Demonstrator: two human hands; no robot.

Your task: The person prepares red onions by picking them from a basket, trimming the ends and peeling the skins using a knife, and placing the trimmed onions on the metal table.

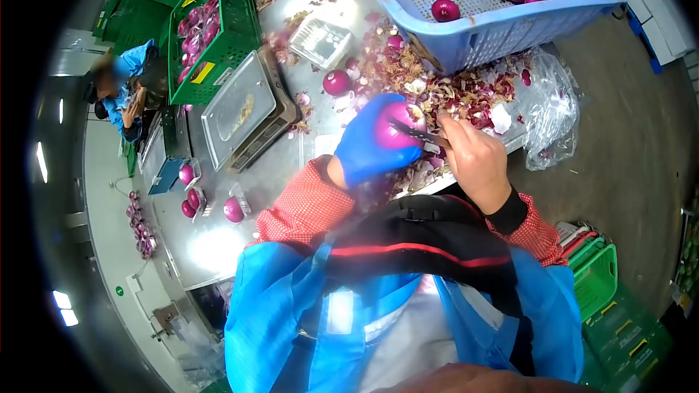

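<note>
My left hand [362, 147], in a blue glove, is wrapped round a peeled-looking red onion [394, 131]. A dark-bladed knife [415, 133] reaches across to the onion's upper right side, its blade against or just over the surface. Bare and closed, my right hand [475, 156] grips the knife's handle, which the fingers mostly hide. Loose onion skins [466, 91] lie in a heap just beyond both hands. Another red onion [336, 82] rests on the table left of the heap, near a clear plastic tray [320, 42].
A blue basket [466, 40] with red onions stands at the far right. Left are a weighing scale [251, 113] and a green crate [191, 94] of packed onions. Several onions sit at the table's left; a clear plastic bag [551, 113] hangs at its right edge. Another person [127, 94] is farther left.
</note>
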